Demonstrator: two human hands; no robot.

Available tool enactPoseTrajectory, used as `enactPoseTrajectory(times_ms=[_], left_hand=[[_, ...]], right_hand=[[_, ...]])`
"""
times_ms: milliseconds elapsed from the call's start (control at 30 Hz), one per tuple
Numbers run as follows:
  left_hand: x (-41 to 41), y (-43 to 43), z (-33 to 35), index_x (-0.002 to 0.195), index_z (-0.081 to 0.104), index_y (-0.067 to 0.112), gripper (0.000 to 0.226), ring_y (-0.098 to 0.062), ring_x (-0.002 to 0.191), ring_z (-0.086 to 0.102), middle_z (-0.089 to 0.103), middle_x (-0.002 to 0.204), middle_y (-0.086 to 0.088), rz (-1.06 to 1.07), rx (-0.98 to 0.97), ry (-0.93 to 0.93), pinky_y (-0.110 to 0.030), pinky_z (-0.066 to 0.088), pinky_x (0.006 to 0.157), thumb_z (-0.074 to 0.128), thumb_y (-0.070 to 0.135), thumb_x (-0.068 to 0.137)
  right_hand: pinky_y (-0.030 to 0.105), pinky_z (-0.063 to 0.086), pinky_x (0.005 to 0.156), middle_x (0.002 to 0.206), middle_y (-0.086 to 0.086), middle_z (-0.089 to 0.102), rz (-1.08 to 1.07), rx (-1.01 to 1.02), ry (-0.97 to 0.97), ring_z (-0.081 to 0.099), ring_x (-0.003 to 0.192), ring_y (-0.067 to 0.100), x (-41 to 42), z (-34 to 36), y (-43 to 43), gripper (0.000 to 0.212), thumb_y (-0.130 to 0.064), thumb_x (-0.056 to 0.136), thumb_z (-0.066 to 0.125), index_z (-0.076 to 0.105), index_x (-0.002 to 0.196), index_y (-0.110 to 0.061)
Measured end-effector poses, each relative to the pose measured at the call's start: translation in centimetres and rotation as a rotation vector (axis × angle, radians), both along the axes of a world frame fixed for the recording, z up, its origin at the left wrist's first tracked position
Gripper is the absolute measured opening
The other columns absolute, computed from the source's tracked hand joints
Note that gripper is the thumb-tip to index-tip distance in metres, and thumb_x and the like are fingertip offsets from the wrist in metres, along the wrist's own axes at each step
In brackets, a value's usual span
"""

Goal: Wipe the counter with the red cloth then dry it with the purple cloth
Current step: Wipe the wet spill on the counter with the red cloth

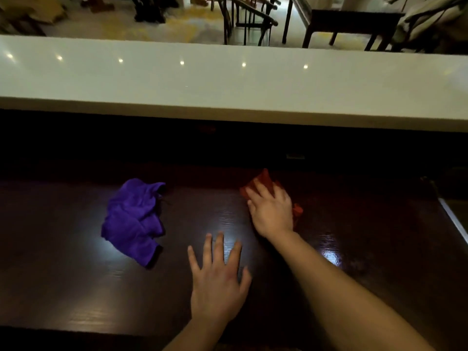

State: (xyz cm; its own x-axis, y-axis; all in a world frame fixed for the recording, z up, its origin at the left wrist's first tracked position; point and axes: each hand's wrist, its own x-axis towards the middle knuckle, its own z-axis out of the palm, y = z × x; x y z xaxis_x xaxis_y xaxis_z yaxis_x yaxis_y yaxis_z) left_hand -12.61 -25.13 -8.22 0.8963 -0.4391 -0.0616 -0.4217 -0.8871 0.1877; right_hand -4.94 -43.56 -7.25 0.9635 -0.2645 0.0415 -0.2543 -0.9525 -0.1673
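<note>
A red cloth lies on the dark wooden counter, right of centre and far from me. My right hand presses flat on it, covering most of it; red edges show beyond the fingers and beside the wrist. A crumpled purple cloth rests untouched on the counter to the left. My left hand lies palm down on the bare wood in front of me, fingers spread, holding nothing.
A raised white ledge runs the full width behind the dark counter. Beyond it are dark wooden chairs and a table. A pale strip marks the counter's right end.
</note>
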Motion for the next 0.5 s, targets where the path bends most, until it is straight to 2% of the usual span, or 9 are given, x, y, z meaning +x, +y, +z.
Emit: enactPoseTrajectory(times_ms=[100,200,267,300,367,433,500], left_hand=[[-0.2,1.1,1.0,0.133,0.057,0.032,0.052,-0.033,0.143,0.035,0.048,0.149,-0.010,-0.051,-0.099,0.033,-0.066,0.017,0.115,0.041,0.050,0.087],[0.6,5.0,1.6,0.131,0.060,0.032,0.050,-0.032,0.141,0.039,0.049,0.148,-0.011,-0.195,-0.191,0.059,-0.057,0.021,0.118,0.038,0.047,0.089],[2.3,9.1,1.2,0.128,0.064,0.031,0.048,-0.035,0.132,0.050,0.055,0.142,-0.014,-0.307,-0.167,-0.012,-0.058,0.034,0.111,0.044,0.044,0.086],[3.2,11.1,0.9,0.128,0.063,0.032,0.048,-0.035,0.130,0.052,0.056,0.140,-0.013,-0.340,-0.125,-0.053,-0.058,0.037,0.109,0.046,0.044,0.085],[4.5,13.8,0.4,0.135,0.057,0.033,0.050,-0.035,0.133,0.049,0.054,0.143,-0.014,-0.372,-0.076,-0.086,-0.054,0.034,0.111,0.049,0.044,0.087],[4.9,14.7,0.0,0.138,0.053,0.032,0.052,-0.034,0.136,0.045,0.050,0.146,-0.014,-0.386,-0.079,-0.067,-0.053,0.035,0.112,0.050,0.043,0.088],[5.0,14.6,-0.2,0.140,0.050,0.030,0.055,-0.032,0.138,0.041,0.046,0.149,-0.013,-0.386,-0.092,-0.037,-0.052,0.034,0.113,0.052,0.045,0.087]], right_hand=[[0.047,0.024,0.115,0.158,-0.017,0.027,0.309,-0.011,0.053,0.023,0.146,0.030,-3.3,-0.5,3.4,0.042,-0.045,0.098,0.035,0.041,0.139,-0.046],[0.040,0.029,0.112,0.157,-0.019,0.027,0.397,-0.084,0.020,0.029,0.144,0.023,-9.9,-0.7,1.2,0.042,-0.052,0.098,0.035,0.038,0.139,-0.052],[0.040,0.030,0.112,0.158,-0.018,0.024,0.292,-0.141,0.080,0.030,0.144,0.023,-13.1,-0.5,-1.7,0.043,-0.056,0.097,0.032,0.034,0.140,-0.055],[0.042,0.031,0.113,0.158,-0.017,0.024,0.169,-0.151,0.104,0.031,0.144,0.025,-13.7,-0.2,-3.2,0.044,-0.057,0.097,0.029,0.034,0.140,-0.055],[0.047,0.030,0.114,0.158,-0.013,0.026,-0.163,-0.098,0.122,0.030,0.143,0.030,-12.7,0.2,-4.3,0.045,-0.056,0.097,0.028,0.036,0.140,-0.052],[0.050,0.026,0.114,0.158,-0.012,0.028,-0.425,-0.032,0.091,0.026,0.144,0.033,-9.9,0.4,-2.3,0.044,-0.053,0.098,0.034,0.039,0.141,-0.048],[0.049,0.027,0.113,0.157,-0.012,0.032,-0.423,-0.036,0.043,0.028,0.142,0.034,-7.7,0.4,1.8,0.044,-0.049,0.098,0.039,0.044,0.141,-0.043]])
